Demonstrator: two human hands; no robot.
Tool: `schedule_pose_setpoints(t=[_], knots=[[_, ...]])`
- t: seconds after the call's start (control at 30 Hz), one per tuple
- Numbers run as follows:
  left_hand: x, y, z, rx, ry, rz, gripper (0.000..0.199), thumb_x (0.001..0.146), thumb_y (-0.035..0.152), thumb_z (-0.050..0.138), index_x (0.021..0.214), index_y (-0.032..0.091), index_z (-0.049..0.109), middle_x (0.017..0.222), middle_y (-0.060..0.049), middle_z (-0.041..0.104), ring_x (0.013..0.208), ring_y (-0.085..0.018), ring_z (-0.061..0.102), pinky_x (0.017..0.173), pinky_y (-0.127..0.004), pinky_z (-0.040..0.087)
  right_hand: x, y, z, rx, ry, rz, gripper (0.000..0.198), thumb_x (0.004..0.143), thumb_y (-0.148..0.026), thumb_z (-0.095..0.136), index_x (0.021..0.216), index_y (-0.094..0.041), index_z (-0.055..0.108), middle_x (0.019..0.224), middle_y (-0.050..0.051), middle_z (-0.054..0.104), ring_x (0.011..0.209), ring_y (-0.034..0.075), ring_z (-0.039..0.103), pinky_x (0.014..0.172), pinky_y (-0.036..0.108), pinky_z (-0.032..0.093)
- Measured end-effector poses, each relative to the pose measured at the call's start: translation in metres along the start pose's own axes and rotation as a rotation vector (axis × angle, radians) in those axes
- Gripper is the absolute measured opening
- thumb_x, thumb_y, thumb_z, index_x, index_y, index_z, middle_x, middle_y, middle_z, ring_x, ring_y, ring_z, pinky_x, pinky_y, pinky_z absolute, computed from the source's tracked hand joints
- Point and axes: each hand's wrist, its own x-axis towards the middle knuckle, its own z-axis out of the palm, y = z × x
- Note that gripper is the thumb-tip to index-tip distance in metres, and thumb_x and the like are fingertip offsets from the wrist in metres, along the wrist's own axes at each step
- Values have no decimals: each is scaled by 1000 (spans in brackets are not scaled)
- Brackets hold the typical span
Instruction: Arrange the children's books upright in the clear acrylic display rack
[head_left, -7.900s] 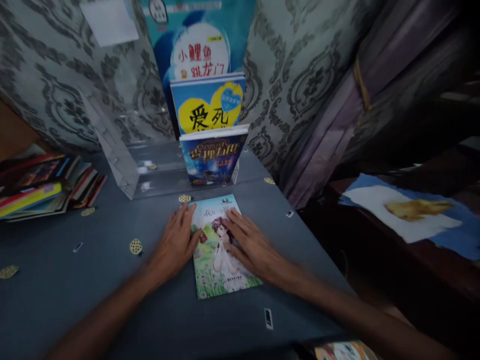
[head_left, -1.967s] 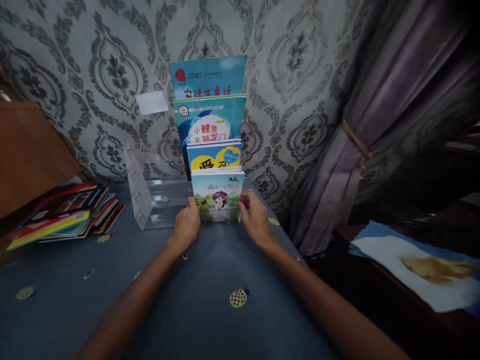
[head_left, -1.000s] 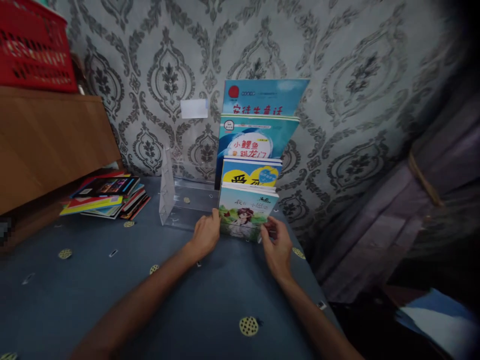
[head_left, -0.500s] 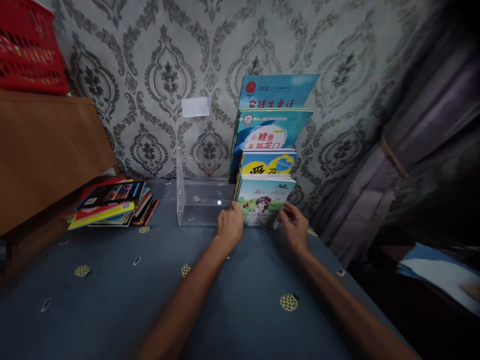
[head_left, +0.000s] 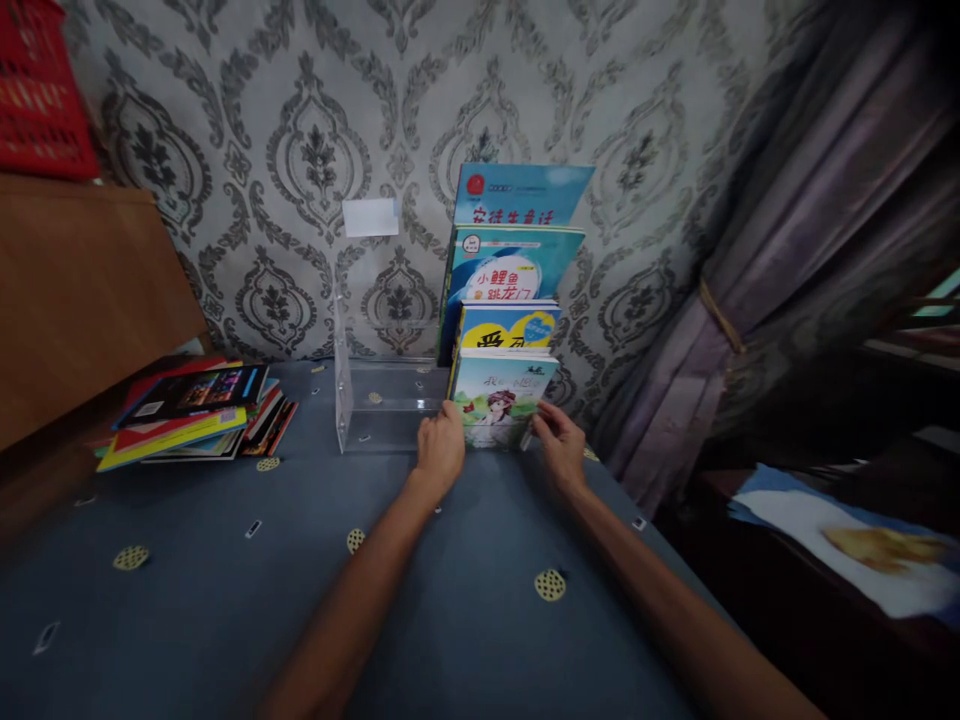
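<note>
The front book (head_left: pixel 501 405), light blue and green with a drawn figure on its cover, stands upright at the bottom tier of a clear acrylic rack (head_left: pixel 342 400). My left hand (head_left: pixel 441 448) is closed at its lower left edge. At its right edge my right hand (head_left: pixel 559 445) pinches, thumb and fingers bent. Behind it, in rising steps, stand a yellow and blue book (head_left: pixel 510 326), a teal book (head_left: pixel 551 262) and a taller blue book (head_left: pixel 559 190). The fingertips are partly hidden behind the front book's edges.
A loose pile of books (head_left: pixel 187 410) lies on the left of the blue patterned tablecloth (head_left: pixel 480 600). Beyond it are a wooden cabinet (head_left: pixel 90 290) and a red basket (head_left: pixel 45 110). A tied curtain (head_left: pixel 675 380) hangs right; a white label (head_left: pixel 371 217) tops the rack.
The camera view has turned slightly right, so the scene sits further left. Both hands remain at the sides of the front book, and the books keep their places.
</note>
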Motion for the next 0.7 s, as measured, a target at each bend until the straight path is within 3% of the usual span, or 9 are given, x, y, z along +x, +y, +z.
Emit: schedule_pose_setpoints(t=[0.33, 0.43, 0.7], knots=[[-2, 0, -1, 18, -2, 12, 36, 96, 2, 35, 129, 3, 49, 101, -18, 75, 95, -21, 73, 88, -31, 51, -1, -2, 1, -23, -15, -55, 51, 75, -48, 64, 115, -16, 69, 89, 7, 71, 78, 23, 63, 76, 41, 53], [-3, 0, -1, 18, 4, 24, 35, 96, 2, 37, 129, 4, 49, 103, -19, 74, 97, -22, 73, 88, -31, 50, 1, -4, -1, -45, -48, -77, 57, 76, -49, 64, 123, -17, 65, 82, 3, 66, 72, 21, 60, 72, 39, 53], [-1, 0, 3, 1, 10, 27, 35, 96, 1, 34, 127, 0, 50, 97, -20, 74, 98, -24, 73, 88, -33, 51, 12, -6, -13, -34, -202, -60, 56, 72, -46, 67, 119, -16, 66, 79, 1, 63, 72, 20, 57, 77, 41, 51]])
